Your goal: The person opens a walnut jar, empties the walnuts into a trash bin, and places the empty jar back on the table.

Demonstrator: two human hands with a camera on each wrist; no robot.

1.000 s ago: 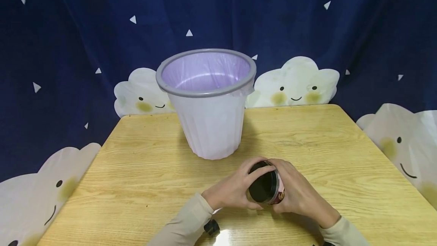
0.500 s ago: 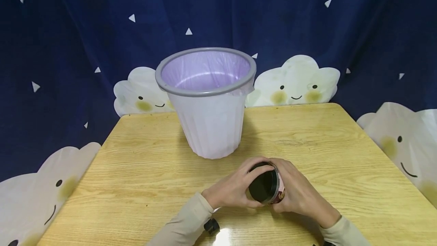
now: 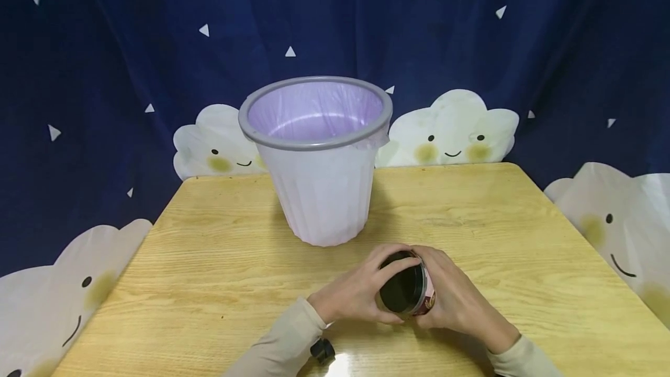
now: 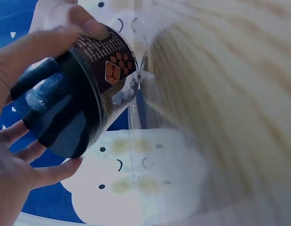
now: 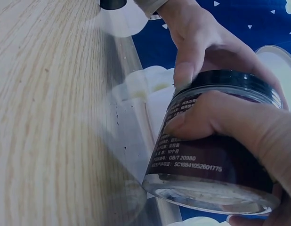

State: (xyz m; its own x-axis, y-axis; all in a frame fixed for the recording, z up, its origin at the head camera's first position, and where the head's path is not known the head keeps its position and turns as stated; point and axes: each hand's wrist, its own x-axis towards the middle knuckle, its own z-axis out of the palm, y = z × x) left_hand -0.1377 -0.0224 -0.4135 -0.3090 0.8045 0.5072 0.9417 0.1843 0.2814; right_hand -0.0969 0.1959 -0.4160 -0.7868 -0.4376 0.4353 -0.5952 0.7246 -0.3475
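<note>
A clear jar (image 5: 202, 155) with a dark maroon printed label stands tilted on the wooden table, a bottom edge meeting its reflection in both wrist views. Its black lid (image 3: 402, 290) faces up toward the head camera. My left hand (image 3: 361, 288) spans this lid, thumb on the near side and fingers over the far side. Around the labelled body curls my right hand (image 3: 455, 292), its thumb pressed on the label in the right wrist view. Whether the lid is loose cannot be told. What the jar contains is mostly hidden by the label and hands.
Behind the hands, slightly left, stands a white waste bin (image 3: 327, 196) with a grey rim and a purple-tinted liner. The wooden table (image 3: 209, 260) spreads around it. A dark blue curtain (image 3: 314, 16) with cloud figures hangs behind the table.
The head view shifts very slightly. Both hands keep their hold on the jar and lid, with no clear turning visible.
</note>
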